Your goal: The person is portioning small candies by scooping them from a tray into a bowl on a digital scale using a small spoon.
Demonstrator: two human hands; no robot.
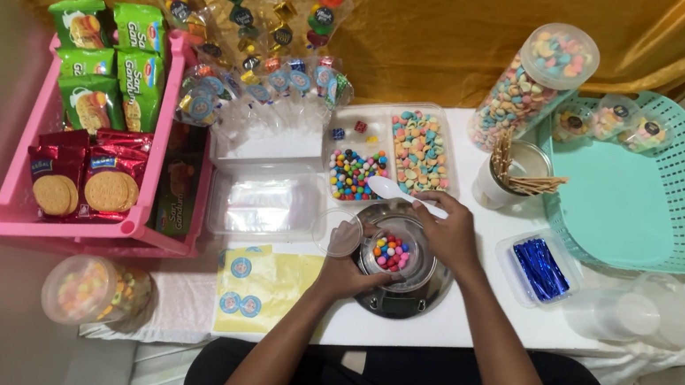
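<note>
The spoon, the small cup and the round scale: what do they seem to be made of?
Spoon, in the right hand: likely white plastic, matte and opaque. Cup, steadied by the left hand: clear plastic, since the candies show through. Scale: probably polished metal, with a grey mirror-like sheen.

A small clear plastic cup [390, 253] stood upright on my round steel scale [426, 295], partly filled with multicoloured candy balls [391, 250]. My white plastic spoon [392, 191] lay level just beyond it, bowl pointing left.
</note>
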